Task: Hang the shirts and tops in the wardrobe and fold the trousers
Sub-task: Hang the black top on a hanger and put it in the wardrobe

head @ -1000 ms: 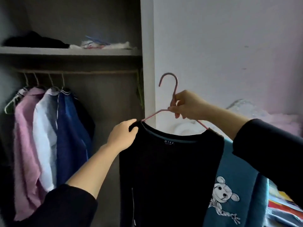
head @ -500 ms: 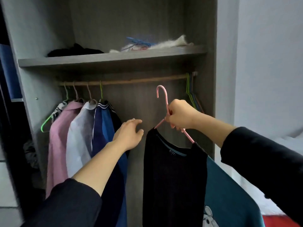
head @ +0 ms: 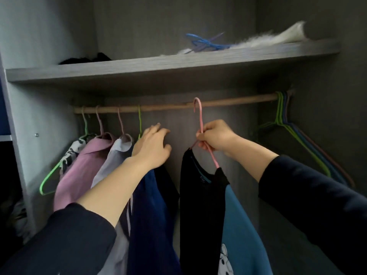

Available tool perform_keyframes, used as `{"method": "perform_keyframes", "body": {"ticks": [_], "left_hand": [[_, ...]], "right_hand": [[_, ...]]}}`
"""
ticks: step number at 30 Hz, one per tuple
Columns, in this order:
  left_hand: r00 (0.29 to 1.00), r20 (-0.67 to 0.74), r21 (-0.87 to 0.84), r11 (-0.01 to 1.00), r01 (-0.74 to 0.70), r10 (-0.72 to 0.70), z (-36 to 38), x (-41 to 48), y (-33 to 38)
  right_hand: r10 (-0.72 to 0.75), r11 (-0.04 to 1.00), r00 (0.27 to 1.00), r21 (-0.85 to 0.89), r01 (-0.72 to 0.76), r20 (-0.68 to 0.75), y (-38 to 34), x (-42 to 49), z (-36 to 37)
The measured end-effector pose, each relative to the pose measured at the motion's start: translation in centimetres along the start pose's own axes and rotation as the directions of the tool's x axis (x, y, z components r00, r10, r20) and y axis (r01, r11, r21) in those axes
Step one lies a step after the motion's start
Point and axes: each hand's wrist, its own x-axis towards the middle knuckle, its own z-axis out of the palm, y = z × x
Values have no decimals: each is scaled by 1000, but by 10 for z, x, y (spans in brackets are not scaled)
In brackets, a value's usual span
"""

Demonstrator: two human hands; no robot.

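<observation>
Black-and-teal top (head: 200,211) hangs on one pink hanger (head: 201,124), gripped at its neck by the right hand (head: 215,136), fingers closed; its hook sits at the wooden rail (head: 178,106), contact unclear. Left hand (head: 152,147) is spread open, holding nothing, against the navy garment (head: 149,211). Four garments hang left on the rail; several empty hangers (head: 286,124) bunch at its right end.

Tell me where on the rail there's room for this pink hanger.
Bare rail runs from the green hanger hook to the empty hangers bunched at the right end. Left of that hook it's crowded with hung shirts.
</observation>
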Motion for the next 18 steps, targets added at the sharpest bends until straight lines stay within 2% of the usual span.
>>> {"method": "perform_keyframes", "body": {"ticks": [3,8,13,18], "left_hand": [[999,-46,33,999,-16,18,-3,32,-30],[996,-86,99,995,-5,14,-5,81,-65],[997,-64,143,988,55,-47,3,117,-93],[990,-140,183,982,53,-27,15,122,-103]], "right_hand": [[21,998,999,62,-19,-41,-12,36,23],[11,998,995,63,-5,-97,-19,77,54],[-18,1000,996,1,18,-84,-24,109,81],[-44,999,996,-30,42,-72,-29,130,97]]}}
